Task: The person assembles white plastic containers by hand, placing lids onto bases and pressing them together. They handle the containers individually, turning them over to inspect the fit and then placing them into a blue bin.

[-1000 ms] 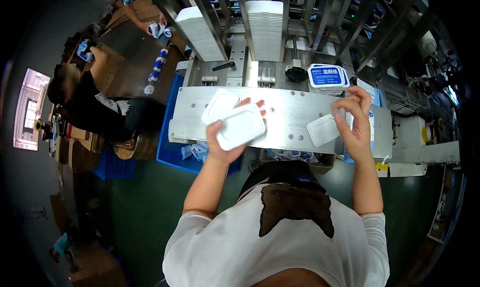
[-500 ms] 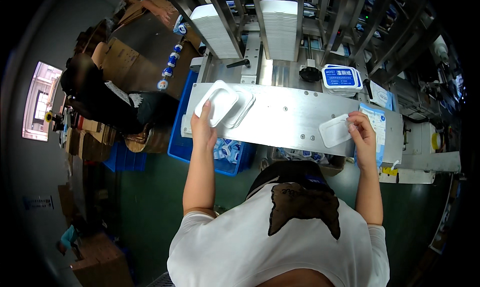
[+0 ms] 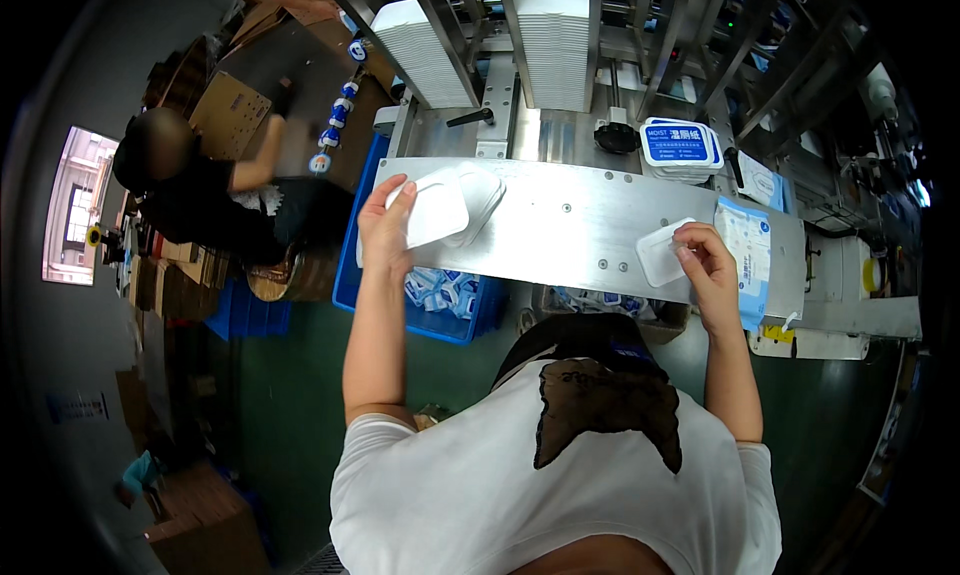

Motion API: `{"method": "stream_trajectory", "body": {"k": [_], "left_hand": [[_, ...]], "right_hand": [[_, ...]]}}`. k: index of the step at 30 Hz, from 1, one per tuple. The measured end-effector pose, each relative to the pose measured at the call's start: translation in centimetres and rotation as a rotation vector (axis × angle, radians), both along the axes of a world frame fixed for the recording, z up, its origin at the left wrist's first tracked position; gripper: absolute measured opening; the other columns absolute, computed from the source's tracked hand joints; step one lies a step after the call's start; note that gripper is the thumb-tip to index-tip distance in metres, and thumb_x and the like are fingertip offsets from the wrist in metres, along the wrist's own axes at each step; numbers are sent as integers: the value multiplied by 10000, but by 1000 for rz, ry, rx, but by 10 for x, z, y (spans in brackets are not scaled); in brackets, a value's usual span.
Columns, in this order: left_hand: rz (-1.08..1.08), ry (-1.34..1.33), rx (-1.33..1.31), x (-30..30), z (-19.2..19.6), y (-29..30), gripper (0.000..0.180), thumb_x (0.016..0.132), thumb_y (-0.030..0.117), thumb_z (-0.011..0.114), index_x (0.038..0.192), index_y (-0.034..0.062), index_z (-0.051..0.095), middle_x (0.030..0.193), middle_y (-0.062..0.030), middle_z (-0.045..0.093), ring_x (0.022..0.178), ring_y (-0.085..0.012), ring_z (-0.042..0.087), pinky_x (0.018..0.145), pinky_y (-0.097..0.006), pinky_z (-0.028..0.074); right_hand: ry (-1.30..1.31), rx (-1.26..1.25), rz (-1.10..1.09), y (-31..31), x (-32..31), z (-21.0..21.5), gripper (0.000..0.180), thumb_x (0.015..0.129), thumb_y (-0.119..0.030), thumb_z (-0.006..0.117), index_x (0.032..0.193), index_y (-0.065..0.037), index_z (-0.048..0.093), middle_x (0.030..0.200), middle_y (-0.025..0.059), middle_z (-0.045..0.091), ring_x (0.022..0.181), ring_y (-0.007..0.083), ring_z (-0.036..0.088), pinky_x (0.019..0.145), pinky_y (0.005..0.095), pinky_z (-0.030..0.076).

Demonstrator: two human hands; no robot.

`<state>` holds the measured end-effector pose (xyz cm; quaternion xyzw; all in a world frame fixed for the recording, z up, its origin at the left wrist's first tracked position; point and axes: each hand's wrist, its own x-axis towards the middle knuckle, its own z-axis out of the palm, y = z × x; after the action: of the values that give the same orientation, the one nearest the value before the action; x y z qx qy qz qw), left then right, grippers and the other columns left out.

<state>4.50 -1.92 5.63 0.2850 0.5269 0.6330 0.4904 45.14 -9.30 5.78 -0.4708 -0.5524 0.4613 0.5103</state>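
Note:
My left hand grips a white plastic lid by its near left side, thumb on top. The lid is rectangular with rounded corners. It hangs over a short pile of like white lids at the left end of a metal plate. Farther right, my right hand pinches another white lid by its right edge, between thumb and fingers, tilted at the plate's near edge. Beside that hand lies a blue and white soft pack.
Two tall stacks of white lids stand in metal rails beyond the plate. Blue-labelled lids are piled at the back right, near a black knob. Under the plate sits a blue crate of small packs. A co-worker sits at left.
My left hand has drawn left and turned its lid flatter, from raised and tilted. My right hand has shifted slightly left and down with its lid. The co-worker's arm has risen.

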Motion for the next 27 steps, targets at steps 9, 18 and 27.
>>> {"method": "stream_trajectory", "body": {"k": [9,18,27], "left_hand": [[-604,586,-41,-19,27,36,363,779,84,772,1113,43,634,865,-77,678,764,-149,669,685,-267,541],[-1302,2068,951,22,35,91,577,765,647,564,649,82,546,532,-77,563,553,-276,627,540,-378,488],[-1222,1798,1422,32,7,105,503,771,536,601,1019,98,589,1077,-110,551,1000,-282,523,874,-408,434]], "right_hand": [[-78,-26,-40,-5,10,-2,148,886,-32,604,1031,-27,628,1076,31,558,953,109,512,841,226,393],[-22,-112,-266,12,39,-8,223,924,-136,619,1123,-37,632,986,6,611,864,100,556,800,229,438],[-593,-5,-236,19,23,-20,120,859,-118,646,944,-42,683,954,108,617,832,259,614,781,331,487]]}}
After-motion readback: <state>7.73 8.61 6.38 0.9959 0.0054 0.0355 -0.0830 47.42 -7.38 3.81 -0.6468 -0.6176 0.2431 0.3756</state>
